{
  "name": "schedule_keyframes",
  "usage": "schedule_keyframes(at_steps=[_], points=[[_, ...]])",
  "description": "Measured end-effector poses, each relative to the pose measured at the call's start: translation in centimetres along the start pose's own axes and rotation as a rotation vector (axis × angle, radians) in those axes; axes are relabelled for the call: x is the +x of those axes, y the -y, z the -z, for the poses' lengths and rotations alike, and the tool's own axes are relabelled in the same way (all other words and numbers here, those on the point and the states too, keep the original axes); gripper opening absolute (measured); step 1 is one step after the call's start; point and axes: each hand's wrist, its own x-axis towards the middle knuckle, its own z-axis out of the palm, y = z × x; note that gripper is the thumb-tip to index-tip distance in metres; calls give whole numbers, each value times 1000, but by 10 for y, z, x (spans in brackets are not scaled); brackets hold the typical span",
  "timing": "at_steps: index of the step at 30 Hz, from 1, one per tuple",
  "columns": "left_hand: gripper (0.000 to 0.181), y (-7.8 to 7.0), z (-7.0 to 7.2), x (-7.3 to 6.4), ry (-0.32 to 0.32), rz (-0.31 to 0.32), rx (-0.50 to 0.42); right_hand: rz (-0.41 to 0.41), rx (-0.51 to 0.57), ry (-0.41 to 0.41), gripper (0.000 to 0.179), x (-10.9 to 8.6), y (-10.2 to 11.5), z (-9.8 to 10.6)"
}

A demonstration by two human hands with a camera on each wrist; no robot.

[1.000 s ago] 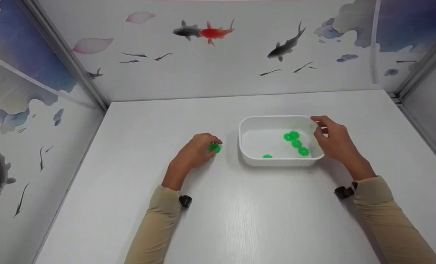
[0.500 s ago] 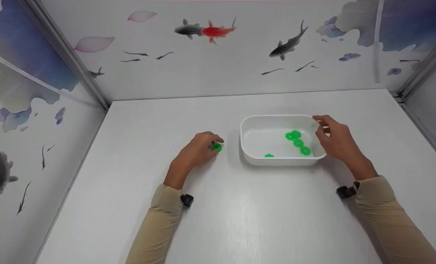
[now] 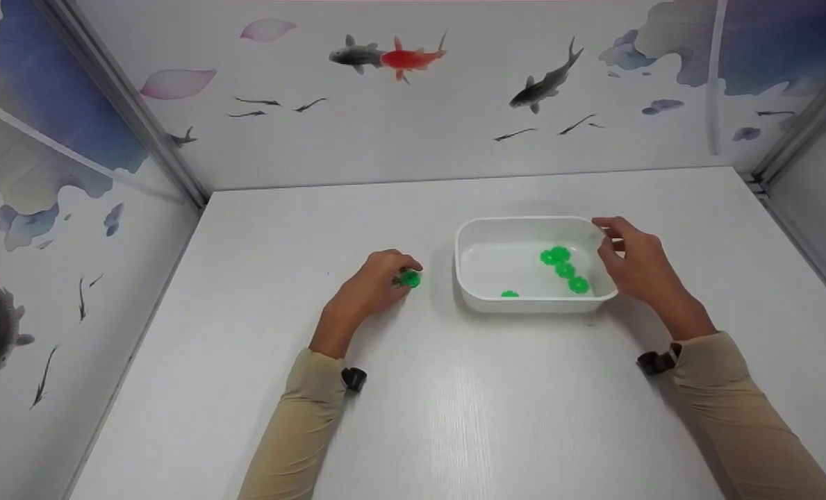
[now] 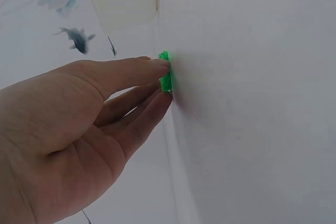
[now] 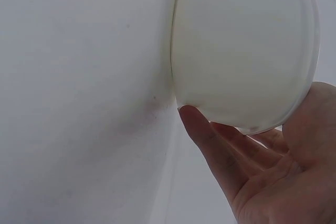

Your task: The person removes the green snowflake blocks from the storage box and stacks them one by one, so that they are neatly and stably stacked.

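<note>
Between thumb and fingertips, my left hand (image 3: 376,281) pinches a small green flower-shaped plastic disc (image 3: 410,279), left of the white tub. The left wrist view shows this disc (image 4: 165,72) edge-on, close against the white tabletop. My right hand (image 3: 635,267) holds the right end of the white plastic tub (image 3: 534,305), its fingers bent around the far corner and its thumb lower on the end wall. In the right wrist view the fingertips press against the tub's outer wall (image 5: 241,51). Several more green discs (image 3: 565,270) lie inside on the tub's floor, one partly hidden by the near wall.
The white table (image 3: 413,410) meets a back wall (image 3: 413,146) printed with fish and petals. A similar printed panel (image 3: 30,292) stands at the left. A narrow strip of tabletop separates my left hand from the tub.
The disc at my left fingertips has turned slightly and shows a little more of its face. Both hands and the tub stay nearly in place.
</note>
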Motion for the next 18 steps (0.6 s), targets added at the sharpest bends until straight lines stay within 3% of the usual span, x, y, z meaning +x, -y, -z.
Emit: schedule_keyframes(at_steps=[18], points=[[35, -1, 2, -1, 15, 17, -35, 29, -8, -28, 47, -1, 0, -1]])
